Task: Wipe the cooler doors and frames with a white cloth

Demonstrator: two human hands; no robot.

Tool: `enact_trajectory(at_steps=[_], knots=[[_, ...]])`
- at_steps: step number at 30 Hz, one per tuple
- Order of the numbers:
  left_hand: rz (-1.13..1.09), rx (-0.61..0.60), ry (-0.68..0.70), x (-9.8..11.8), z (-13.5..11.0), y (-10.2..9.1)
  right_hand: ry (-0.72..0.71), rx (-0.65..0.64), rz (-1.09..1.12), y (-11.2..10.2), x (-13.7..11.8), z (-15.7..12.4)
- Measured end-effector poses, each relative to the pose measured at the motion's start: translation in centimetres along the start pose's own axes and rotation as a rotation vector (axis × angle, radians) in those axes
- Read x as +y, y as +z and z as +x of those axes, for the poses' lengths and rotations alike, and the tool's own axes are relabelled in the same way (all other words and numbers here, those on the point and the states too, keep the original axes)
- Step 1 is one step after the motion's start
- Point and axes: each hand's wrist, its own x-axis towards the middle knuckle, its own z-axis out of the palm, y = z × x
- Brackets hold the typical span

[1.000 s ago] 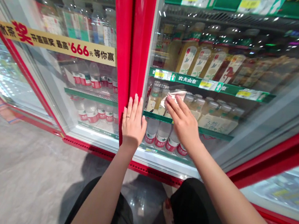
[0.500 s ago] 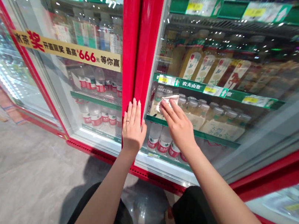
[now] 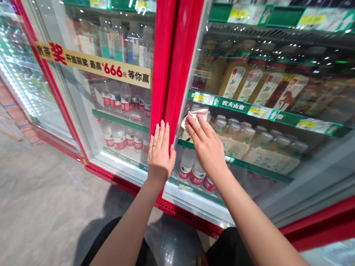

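My left hand (image 3: pixel 161 155) lies flat on the red door frame (image 3: pixel 181 62) where two glass doors meet, its fingers stretched upward and a thin ring on one of them. To its right, my right hand (image 3: pixel 207 144) presses a crumpled white tissue (image 3: pixel 197 116) against the right glass door (image 3: pixel 247 134). The tissue sticks out past the fingertips, close to the red frame. Behind this glass stand bottles with white caps (image 3: pixel 265 139) in cartons, and red-labelled water bottles (image 3: pixel 197 173) on the shelf below.
The left glass door (image 3: pixel 79 96) carries a yellow banner strip (image 3: pixel 94 63) with red and black lettering. Green shelf edges (image 3: pixel 241 106) hold price tags. A red base (image 3: pixel 117 181) runs along the grey floor (image 3: pixel 30 200). Another lit cooler (image 3: pixel 11 59) stands at the far left.
My right hand and the tissue have slid a little left across the glass, nearer the red frame. My left hand stays on the frame. The whole view has shifted slightly.
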Motion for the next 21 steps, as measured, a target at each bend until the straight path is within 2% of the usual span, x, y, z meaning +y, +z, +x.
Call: enact_trajectory(at_steps=[3, 6, 13, 17, 21], knots=[[0.012, -0.001, 0.007, -0.1, -0.1, -0.1, -0.044, -0.056, 0.010, 0.7, -0.4, -0.8], [0.021, -0.012, 0.009, -0.1, -0.2, -0.2, -0.098, -0.097, -0.001, 1.0, -0.5, -0.2], [0.036, -0.029, 0.004, -0.2, -0.3, -0.2, -0.059, -0.029, -0.015, 0.9, -0.9, 2.6], [0.016, -0.011, 0.008, -0.3, -0.3, -0.1, -0.147, -0.086, 0.005, 1.6, -1.3, 1.9], [0.024, -0.015, 0.011, -0.3, -0.3, -0.4, -0.151, -0.083, 0.027, 1.6, -0.8, 0.7]])
